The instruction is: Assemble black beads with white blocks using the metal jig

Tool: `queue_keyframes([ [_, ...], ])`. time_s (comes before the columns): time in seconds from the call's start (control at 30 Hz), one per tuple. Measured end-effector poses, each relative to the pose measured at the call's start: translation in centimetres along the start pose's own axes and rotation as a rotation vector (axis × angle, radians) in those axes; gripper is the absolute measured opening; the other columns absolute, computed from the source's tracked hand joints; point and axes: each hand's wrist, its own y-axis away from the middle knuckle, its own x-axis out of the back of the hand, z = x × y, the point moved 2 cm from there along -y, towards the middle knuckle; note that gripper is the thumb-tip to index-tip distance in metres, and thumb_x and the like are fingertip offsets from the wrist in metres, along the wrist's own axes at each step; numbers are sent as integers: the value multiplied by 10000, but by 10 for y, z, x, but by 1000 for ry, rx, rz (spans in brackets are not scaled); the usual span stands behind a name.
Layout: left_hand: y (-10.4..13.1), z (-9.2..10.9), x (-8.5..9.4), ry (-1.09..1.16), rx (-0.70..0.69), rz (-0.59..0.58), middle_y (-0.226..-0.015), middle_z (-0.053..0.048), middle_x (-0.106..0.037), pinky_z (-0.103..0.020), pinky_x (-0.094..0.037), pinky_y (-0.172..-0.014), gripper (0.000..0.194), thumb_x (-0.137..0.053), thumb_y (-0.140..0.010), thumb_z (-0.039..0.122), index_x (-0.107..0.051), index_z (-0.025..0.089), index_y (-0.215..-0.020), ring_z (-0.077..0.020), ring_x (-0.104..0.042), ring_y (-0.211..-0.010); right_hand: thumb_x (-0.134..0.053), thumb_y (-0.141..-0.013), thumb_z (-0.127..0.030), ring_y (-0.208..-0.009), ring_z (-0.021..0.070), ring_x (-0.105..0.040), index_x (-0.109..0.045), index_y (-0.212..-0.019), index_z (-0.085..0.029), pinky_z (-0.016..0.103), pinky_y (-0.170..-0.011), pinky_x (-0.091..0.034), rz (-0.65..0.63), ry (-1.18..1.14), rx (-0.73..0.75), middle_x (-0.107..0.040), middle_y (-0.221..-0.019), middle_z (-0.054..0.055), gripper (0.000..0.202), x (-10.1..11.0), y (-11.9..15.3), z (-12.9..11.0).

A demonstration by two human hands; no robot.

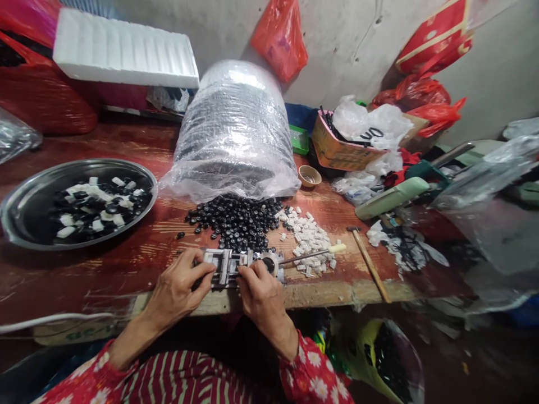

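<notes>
A small metal jig (226,268) with a lever lies at the table's front edge, between my two hands. My left hand (181,283) is closed at the jig's left end, thumb and forefinger pinched; whatever they hold is too small to make out. At the right side of the frame, my right hand (261,293) also pinches, fingertips down on the jig, the held thing hidden. A metal rod with a pale yellow handle (337,248) extends right from the jig. Behind it spreads a heap of round black caps (240,221), with a pile of small white plastic pieces (311,238) beside it.
To the left, a round steel tray (25,238) holds black and white parts. A big plastic-wrapped bundle (236,123) stands behind the heap. A hammer (368,264) lies on the right, near a pink-rimmed box (343,147) and a small bowl (309,175). Below is a lined bin (357,348).
</notes>
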Motion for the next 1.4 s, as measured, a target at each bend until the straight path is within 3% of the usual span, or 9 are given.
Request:
queue_keyframes([
  [0.1, -4, -6, 10, 133, 45, 11, -1117, -58, -645, -280, -549, -878, 271, -608, -1010, 293, -708, 263, -1260, -180, -663, -995, -579, -1052, -239, -876, 211, -676, -690, -1236, -245, 293, -763, -524, -8, -201, -5, -694, -1017, 68, 215, 20, -7, 12],
  [0.17, -9, -14, 20, 141, 134, 104, -1099, -48, -677, -276, -542, -836, 259, -602, -1017, 324, -704, 256, -1246, -169, -660, -922, -582, -1053, -236, -911, 210, -691, -707, -1192, -246, 296, -824, -533, 56, -267, -33, -728, -1013, 61, 187, 33, -18, 27],
  [0.3, -21, -44, 31, -54, 274, 240, -1029, -34, -696, -300, -504, -740, 260, -584, -1000, 387, -706, 233, -1172, -136, -568, -672, -600, -1031, -202, -947, 222, -698, -742, -1054, -240, 307, -845, -505, 113, -76, -190, -758, -1040, 63, 149, 44, -50, 68],
  [0.47, -31, -81, 23, -238, 349, 136, -1109, -92, -728, -339, -519, -782, 327, -550, -949, 388, -712, 204, -1164, -211, -671, -808, -686, -972, -199, -957, 226, -713, -774, -974, -259, 291, -801, -469, -87, 99, -299, -785, -1040, 42, 107, 31, -77, 101],
  [0.6, -36, -88, 16, -189, 414, 69, -1061, -86, -748, -332, -516, -827, 288, -525, -930, 357, -740, 211, -1054, -240, -698, -940, -684, -938, -181, -931, 227, -706, -773, -926, -245, 293, -792, -453, -109, 87, -280, -783, -978, 48, 110, 23, -81, 107],
  [0.83, -33, -79, 18, -40, 424, 128, -937, -30, -754, -286, -503, -726, 251, -583, -922, 383, -754, 211, -985, -158, -641, -706, -609, -917, -236, -842, 222, -681, -681, -930, -227, 311, -783, -469, -55, -77, -291, -740, -900, 38, 73, 25, -77, 109],
  [1.0, -31, -49, 27, 170, 373, 216, -917, 14, -759, -230, -453, -584, 252, -654, -934, 381, -756, 220, -1100, -94, -533, -580, -573, -955, -264, -881, 231, -694, -680, -1037, -220, 346, -825, -522, 70, -271, -185, -751, -986, 60, 141, 31, -67, 91],
  [1.2, -31, -15, 25, 273, 223, 109, -996, -14, -759, -206, -505, -651, 203, -640, -996, 352, -773, 225, -1082, -114, -656, -764, -550, -1002, -137, -1014, 237, -694, -722, -1168, -236, 361, -899, -538, 54, -341, 68, -761, -1072, 75, 259, 32, -52, 50],
  [1.4, -27, -11, 7, 260, 196, 50, -1001, 4, -767, -200, -518, -623, 186, -698, -964, 324, -754, 237, -1119, -92, -629, -670, -678, -992, -140, -949, 244, -658, -731, -1077, -218, 348, -828, -512, -26, -205, 73, -713, -997, 66, 127, 19, -50, 29],
])
